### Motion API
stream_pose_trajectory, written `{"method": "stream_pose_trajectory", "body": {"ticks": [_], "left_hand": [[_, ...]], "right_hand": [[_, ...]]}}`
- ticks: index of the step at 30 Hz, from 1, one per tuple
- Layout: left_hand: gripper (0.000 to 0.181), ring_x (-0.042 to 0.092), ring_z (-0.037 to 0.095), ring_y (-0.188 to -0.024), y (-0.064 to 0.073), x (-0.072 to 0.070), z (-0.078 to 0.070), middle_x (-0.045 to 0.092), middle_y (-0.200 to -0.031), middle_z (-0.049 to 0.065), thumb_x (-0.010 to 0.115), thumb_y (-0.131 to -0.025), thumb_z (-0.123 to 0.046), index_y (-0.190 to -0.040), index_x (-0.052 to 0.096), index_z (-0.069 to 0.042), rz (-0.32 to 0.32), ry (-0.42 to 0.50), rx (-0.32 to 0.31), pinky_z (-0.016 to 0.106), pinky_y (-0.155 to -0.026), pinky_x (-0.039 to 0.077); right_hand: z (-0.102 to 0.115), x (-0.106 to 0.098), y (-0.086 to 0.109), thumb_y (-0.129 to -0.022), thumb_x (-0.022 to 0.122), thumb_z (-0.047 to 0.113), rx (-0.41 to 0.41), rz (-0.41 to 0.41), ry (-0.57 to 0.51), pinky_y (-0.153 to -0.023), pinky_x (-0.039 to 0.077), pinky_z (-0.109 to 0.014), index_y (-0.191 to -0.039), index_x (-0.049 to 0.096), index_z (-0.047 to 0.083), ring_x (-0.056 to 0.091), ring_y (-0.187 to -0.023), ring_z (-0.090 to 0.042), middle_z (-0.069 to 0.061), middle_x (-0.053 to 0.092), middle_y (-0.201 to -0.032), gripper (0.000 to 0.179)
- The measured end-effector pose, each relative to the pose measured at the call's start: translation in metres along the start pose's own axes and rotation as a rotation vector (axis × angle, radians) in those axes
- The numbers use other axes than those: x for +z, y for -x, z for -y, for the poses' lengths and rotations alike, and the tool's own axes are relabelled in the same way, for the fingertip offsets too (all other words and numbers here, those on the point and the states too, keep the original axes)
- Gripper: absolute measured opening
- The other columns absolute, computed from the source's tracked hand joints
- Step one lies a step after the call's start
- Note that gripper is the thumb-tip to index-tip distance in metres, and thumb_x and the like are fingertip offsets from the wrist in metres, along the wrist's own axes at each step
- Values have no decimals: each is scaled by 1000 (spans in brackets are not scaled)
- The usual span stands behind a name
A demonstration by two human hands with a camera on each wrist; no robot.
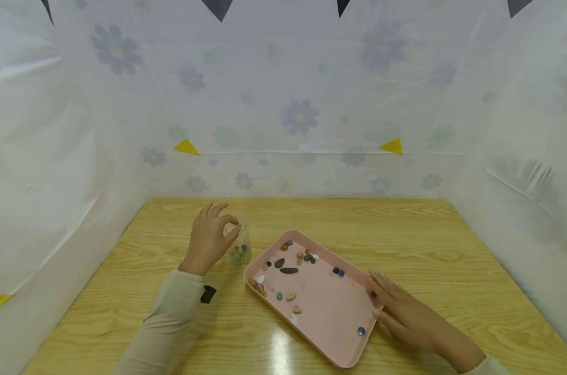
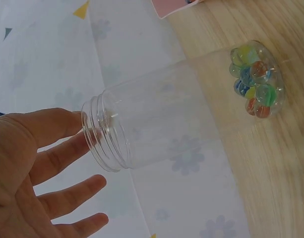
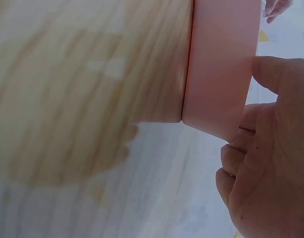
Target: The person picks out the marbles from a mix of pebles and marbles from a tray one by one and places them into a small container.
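A clear glass jar [image 1: 243, 254] stands on the table with several coloured marbles [image 2: 256, 82] at its bottom. At its mouth, my left hand [image 1: 209, 237] has thumb and index finger brought together; the other fingers stretch away. Through the threaded rim a small shiny thing [image 2: 111, 118] shows by these fingertips, apparently a marble in the pinch. My right hand [image 1: 407, 315] rests against the right end of a pink tray [image 1: 325, 307], its fingers laid over the rim. In the right wrist view the thumb touches the tray's edge, with fingertips partly hidden behind the wall.
Inside the tray lie flat dark stones [image 1: 289, 270], a tan pebble [image 1: 291, 296], a blue marble [image 1: 361, 330] and several other small stones. The wooden table [image 1: 396, 229] ends at a white flowered cloth [image 1: 264, 104] behind and at both sides.
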State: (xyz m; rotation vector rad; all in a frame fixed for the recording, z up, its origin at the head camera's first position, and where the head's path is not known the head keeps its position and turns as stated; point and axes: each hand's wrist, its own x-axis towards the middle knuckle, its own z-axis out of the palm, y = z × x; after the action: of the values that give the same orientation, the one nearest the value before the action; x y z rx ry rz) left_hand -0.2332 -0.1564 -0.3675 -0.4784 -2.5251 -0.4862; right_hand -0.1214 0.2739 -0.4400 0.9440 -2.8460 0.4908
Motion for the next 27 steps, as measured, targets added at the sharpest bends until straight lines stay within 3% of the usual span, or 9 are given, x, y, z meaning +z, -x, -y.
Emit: {"method": "stream_pose_trajectory", "body": {"ticks": [10, 22, 27], "left_hand": [[15, 43, 50, -125, 1, 2, 1, 57, -130, 23, 76, -83, -18, -93, 75, -6, 14, -1, -9, 65, -98, 39], [18, 41, 47, -128, -2, -1, -2, 55, -132, 21, 76, -83, -20, -95, 75, -7, 27, -3, -15, 63, -102, 36], [16, 43, 46, -127, -8, 4, -11, 57, -130, 21, 76, -83, -19, -94, 75, -8, 1, 8, 44, 62, -101, 37]], "right_hand": [[2, -1, 0, -100, 51, 31, -1, -9, 9, -111, -3, -7, -151, 28, 5, 7, -144, -3, -9, 23, -157, 61], [2, -1, -1, -101, 47, 36, 56, 37, 4, -110, -6, -7, -152, 26, 9, 15, -145, -13, -14, 27, -155, 62], [3, -3, -1, -100, 49, 34, 19, 15, 54, -110, -5, -7, -151, 29, 7, 20, -144, -16, -16, 31, -153, 61]]}}
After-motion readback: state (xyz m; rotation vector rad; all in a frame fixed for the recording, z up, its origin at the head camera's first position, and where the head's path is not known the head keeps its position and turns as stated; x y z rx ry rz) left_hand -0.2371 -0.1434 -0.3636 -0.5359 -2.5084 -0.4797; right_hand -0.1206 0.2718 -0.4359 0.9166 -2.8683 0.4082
